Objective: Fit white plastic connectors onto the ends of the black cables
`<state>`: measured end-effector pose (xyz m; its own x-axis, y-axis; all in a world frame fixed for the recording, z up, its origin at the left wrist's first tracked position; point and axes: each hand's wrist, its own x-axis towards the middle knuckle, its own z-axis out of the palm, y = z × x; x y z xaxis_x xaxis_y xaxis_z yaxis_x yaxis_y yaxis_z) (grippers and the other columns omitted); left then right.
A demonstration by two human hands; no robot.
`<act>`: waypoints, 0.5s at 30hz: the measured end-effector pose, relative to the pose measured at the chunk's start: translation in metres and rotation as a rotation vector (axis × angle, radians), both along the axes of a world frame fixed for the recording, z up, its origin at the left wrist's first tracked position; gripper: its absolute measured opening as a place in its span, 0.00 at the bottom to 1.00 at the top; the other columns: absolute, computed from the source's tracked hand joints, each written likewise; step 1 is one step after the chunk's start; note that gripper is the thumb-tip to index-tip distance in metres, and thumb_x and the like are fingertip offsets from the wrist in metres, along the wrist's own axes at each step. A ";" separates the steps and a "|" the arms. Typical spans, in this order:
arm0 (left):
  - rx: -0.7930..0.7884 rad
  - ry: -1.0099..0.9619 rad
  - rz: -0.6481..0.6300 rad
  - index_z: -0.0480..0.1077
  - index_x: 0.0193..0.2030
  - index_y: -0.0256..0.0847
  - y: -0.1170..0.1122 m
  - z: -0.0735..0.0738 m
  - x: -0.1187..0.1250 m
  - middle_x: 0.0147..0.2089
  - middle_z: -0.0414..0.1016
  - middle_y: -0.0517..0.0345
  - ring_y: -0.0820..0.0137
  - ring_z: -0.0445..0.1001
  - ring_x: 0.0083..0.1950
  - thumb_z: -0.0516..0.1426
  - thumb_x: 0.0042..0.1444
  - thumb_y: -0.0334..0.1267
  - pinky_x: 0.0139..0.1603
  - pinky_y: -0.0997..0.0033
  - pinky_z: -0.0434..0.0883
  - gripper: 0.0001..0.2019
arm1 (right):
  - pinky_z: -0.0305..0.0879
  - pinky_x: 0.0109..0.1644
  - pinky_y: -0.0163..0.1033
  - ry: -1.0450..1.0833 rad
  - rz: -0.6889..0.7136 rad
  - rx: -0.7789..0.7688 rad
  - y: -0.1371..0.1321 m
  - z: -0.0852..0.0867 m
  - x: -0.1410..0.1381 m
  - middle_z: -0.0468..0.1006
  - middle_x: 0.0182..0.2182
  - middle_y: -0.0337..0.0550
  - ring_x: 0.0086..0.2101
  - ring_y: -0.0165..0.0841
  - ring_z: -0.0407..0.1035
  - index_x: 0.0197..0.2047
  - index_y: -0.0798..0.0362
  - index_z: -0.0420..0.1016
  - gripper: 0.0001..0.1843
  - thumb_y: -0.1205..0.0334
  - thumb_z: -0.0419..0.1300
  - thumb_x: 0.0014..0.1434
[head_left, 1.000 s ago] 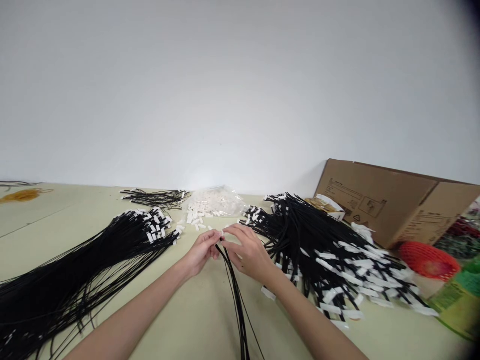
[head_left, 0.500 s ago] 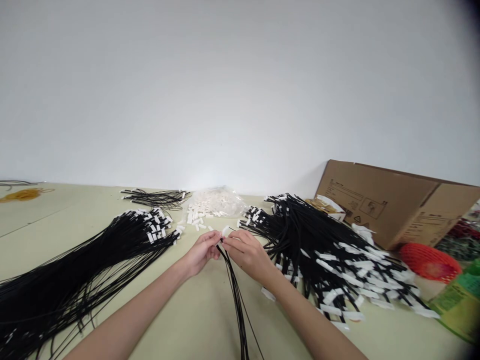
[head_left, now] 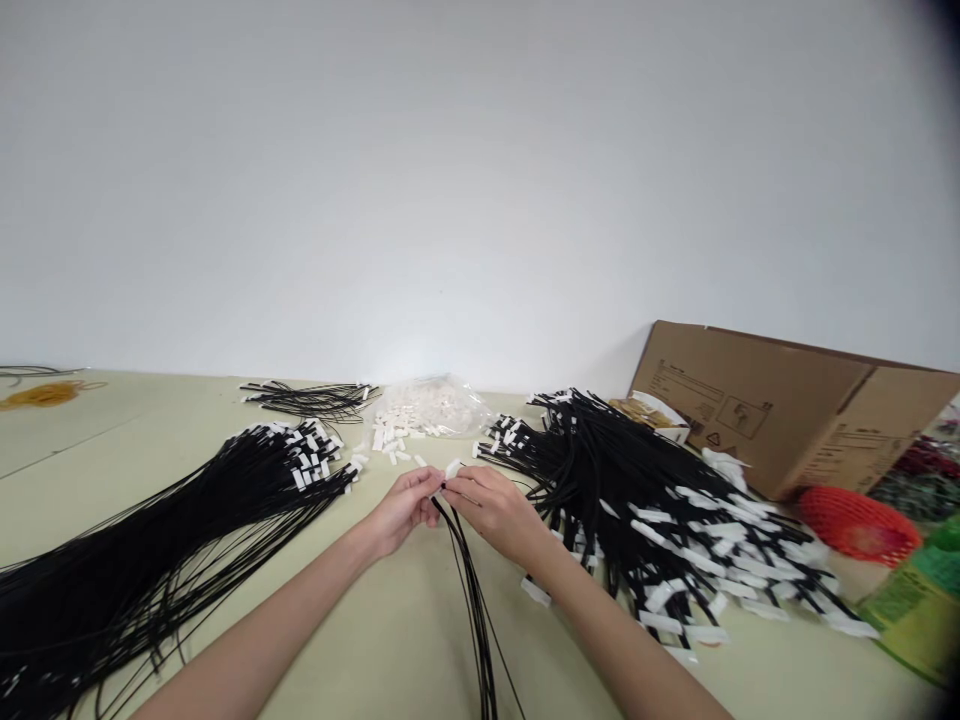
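The right hand (head_left: 491,510) is curling its fingers in beside the left hand (head_left: 401,510) on the wires (head_left: 469,570), baring a white clip (head_left: 453,466).

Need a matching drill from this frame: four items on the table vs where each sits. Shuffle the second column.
Things:
1. brown cardboard box
2. clear plastic bag of small white clips
3. red mesh net
4. thin bundle of black cords

Places:
A. ends pinched between left hand and right hand
B. by the wall, just beyond the hands
C. far right, against the wall
D. right side, in front of the box

Pairs: 1-C, 2-B, 3-D, 4-A
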<state>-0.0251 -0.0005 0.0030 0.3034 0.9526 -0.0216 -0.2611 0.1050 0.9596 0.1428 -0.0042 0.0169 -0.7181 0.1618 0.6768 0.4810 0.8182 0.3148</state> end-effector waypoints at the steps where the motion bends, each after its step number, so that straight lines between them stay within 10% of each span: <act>1: 0.002 -0.004 -0.007 0.65 0.28 0.37 0.000 0.000 0.000 0.20 0.61 0.68 0.81 0.61 0.15 0.61 0.44 0.44 0.17 0.79 0.58 0.13 | 0.65 0.44 0.39 -0.009 0.002 0.001 -0.001 0.001 0.000 0.73 0.35 0.45 0.41 0.34 0.65 0.39 0.58 0.70 0.09 0.73 0.49 0.60; 8: 0.027 -0.033 0.016 0.65 0.27 0.36 0.001 -0.002 0.000 0.21 0.60 0.67 0.83 0.60 0.15 0.61 0.44 0.44 0.16 0.80 0.58 0.13 | 0.66 0.44 0.40 0.210 0.159 -0.239 0.002 -0.003 -0.002 0.75 0.36 0.45 0.40 0.33 0.67 0.40 0.55 0.71 0.12 0.71 0.48 0.60; 15: 0.056 0.008 0.063 0.67 0.29 0.35 0.002 -0.003 -0.001 0.29 0.70 0.59 0.84 0.59 0.16 0.59 0.47 0.45 0.17 0.81 0.59 0.13 | 0.69 0.42 0.43 1.096 0.450 -1.107 -0.004 0.019 0.000 0.75 0.30 0.43 0.33 0.32 0.71 0.34 0.54 0.70 0.10 0.56 0.56 0.56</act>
